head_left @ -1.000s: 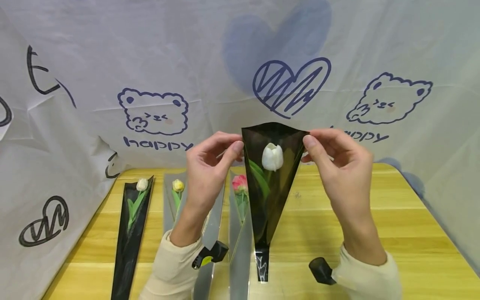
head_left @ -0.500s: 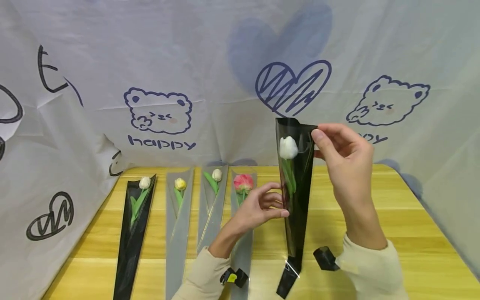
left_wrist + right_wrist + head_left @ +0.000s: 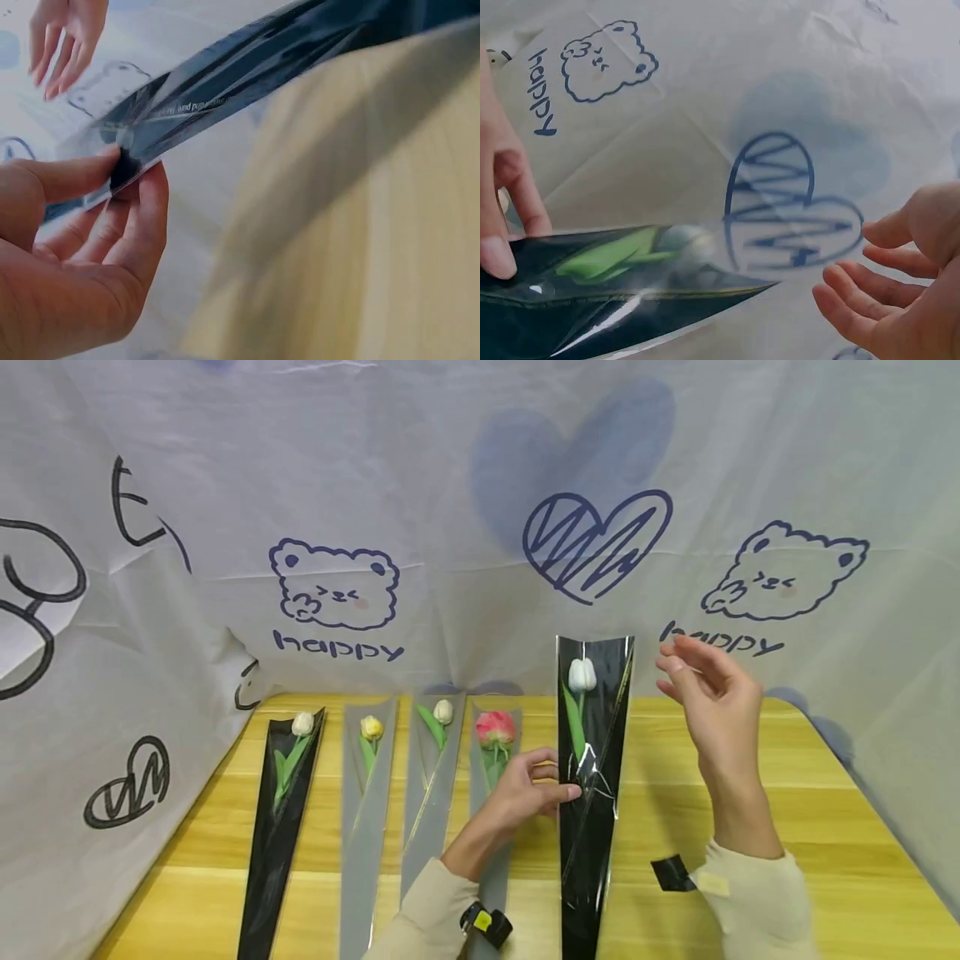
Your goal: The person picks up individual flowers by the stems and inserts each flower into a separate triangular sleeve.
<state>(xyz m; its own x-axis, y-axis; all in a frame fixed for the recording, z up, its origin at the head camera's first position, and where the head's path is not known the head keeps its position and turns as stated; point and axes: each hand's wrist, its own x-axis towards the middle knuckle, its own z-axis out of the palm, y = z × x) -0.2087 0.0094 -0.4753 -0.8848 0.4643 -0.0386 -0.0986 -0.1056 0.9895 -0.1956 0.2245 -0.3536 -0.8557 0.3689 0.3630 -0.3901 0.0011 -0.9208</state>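
Note:
A white tulip (image 3: 582, 675) with a green leaf stands inside a long black flower sleeve (image 3: 589, 835), its clear front catching the light. My left hand (image 3: 529, 783) pinches the sleeve's left edge about midway up, thumb in front and fingers behind. In the left wrist view the sleeve (image 3: 247, 82) slants up to the right from that thumb, above the table. My right hand (image 3: 712, 710) is raised to the right of the sleeve's top, apart from it, fingers loosely bent around nothing. The right wrist view shows a gap between the right hand (image 3: 900, 277) and the sleeve's open end.
On the wooden table (image 3: 720, 827) to the left lie a white tulip in a black sleeve (image 3: 273, 852), a yellow tulip (image 3: 371, 727), another white tulip (image 3: 443, 712) and a pink flower (image 3: 495, 728) in grey sleeves. A printed cloth (image 3: 465, 485) hangs behind.
My left hand has moved from the sleeve's top left corner down to its middle edge. The right hand has let go of the top right corner. The sleeve has turned and now looks narrower.

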